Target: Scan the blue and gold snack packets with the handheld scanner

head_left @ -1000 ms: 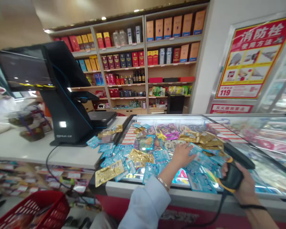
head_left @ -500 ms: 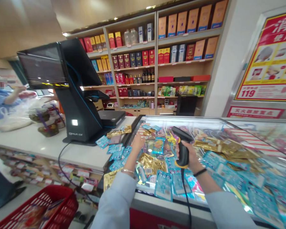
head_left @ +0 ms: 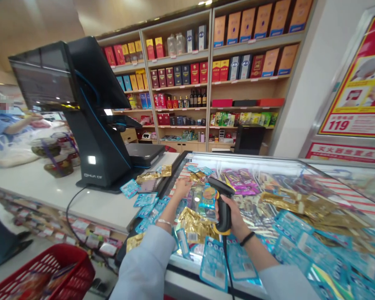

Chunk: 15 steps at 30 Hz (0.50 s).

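Observation:
My right hand (head_left: 234,218) is wrapped around the handle of a black-and-yellow barcode scanner (head_left: 224,208), its head tilted toward the upper left and its cable hanging down. Beside it, my left hand (head_left: 181,189) reaches to the far left part of the glass-topped freezer (head_left: 256,160). Its fingers look extended near small blue and gold packets (head_left: 201,170), and nothing shows in its grasp. A blue packet with a round picture (head_left: 207,198) is just left of the scanner. Crumpled gold packets (head_left: 193,223) and flat blue packets (head_left: 214,262) lie nearer me on the glass.
Heaped blue packets (head_left: 328,258) and gold packets (head_left: 303,204) cover the right side. A checkout terminal (head_left: 96,150) stands on the white counter (head_left: 50,200), near tied jars (head_left: 58,164). A red basket (head_left: 81,262) sits lower left. Another person (head_left: 3,125) stands far left.
My right hand and the barcode scanner have moved left and slightly down, closer to my left hand. My left hand stays near the same packets. The view has shifted slightly.

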{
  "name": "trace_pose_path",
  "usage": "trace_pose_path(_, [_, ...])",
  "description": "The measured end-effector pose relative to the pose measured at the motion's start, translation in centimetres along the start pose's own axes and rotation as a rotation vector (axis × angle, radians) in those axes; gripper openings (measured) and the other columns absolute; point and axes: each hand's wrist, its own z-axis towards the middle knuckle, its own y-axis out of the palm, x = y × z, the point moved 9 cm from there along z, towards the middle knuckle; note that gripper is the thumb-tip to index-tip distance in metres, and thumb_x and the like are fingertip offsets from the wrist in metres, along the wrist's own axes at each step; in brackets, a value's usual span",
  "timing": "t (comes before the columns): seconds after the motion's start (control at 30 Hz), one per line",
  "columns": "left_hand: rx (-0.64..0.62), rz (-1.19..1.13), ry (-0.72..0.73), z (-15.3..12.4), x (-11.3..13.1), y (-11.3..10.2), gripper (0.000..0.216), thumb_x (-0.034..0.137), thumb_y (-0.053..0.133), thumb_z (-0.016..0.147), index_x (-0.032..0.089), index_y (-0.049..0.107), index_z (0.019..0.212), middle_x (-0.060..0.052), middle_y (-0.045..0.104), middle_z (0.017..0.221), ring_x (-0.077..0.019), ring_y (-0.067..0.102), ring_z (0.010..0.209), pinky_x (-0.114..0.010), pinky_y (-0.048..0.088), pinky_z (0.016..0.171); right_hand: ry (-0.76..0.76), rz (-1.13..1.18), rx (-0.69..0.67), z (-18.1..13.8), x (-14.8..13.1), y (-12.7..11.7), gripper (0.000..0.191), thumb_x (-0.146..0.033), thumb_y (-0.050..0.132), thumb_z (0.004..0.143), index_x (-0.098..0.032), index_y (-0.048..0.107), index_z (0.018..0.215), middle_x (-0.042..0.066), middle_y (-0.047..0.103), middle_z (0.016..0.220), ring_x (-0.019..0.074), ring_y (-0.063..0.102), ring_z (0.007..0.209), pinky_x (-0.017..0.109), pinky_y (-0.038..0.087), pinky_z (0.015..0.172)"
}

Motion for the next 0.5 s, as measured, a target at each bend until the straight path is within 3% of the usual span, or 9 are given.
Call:
trace_pose_path(0.2, [0.028,0.036,0.035,-1.0,0.9,-0.4,0.045,0.027,0.053,0.089,0.016,0.056,0.133,-0.014,0.056,0.14,-0.0253,0.047,0.132,-0.043,0.033,0.112,0.005,0.009,-0.009,-0.5,0.0,0.0,0.037,-0.053,0.072,0.071,-0.018,0.06,0.063,0.0,0.058,0.05,0.0122,0.052,0.036,0.023,0.041,0.033])
trace_pose_path(0.33, [-0.039,0.129,0.231,-2.5,3.2,0.3,0.047,0.022,0.049,0.09,0.022,0.05,0.137,-0.01,0.036,0.157,-0.0257,0.039,0.14,-0.046,0.035,0.111,-0.019,0.037,0.02,-0.6,-0.3,-0.9,0.035,-0.051,0.074,0.069,-0.018,0.06,0.071,-0.001,0.06,0.051,0.0123,0.053,0.036,0.022,0.041,0.033])
trace_pose_path(0.4, [-0.071,0.188,0.322,-3.2,4.1,0.8,0.041,0.02,0.046,0.091,0.024,0.057,0.13,-0.007,0.035,0.158,-0.0248,0.037,0.141,-0.046,0.033,0.113,-0.032,0.044,0.029,-0.4,-0.4,-1.2,0.036,-0.052,0.074,0.069,-0.019,0.06,0.073,-0.002,0.059,0.05,0.0121,0.053,0.035,0.022,0.042,0.034])
trace_pose_path(0.5, [-0.065,0.271,0.341,-3.3,4.1,1.3,0.038,0.022,0.046,0.092,0.024,0.061,0.126,-0.007,0.042,0.154,-0.0272,0.035,0.143,-0.049,0.028,0.116,-0.045,0.056,0.033,-0.1,-0.4,-1.3,0.037,-0.053,0.074,0.069,-0.019,0.059,0.072,-0.002,0.058,0.049,0.0119,0.052,0.035,0.022,0.042,0.034])
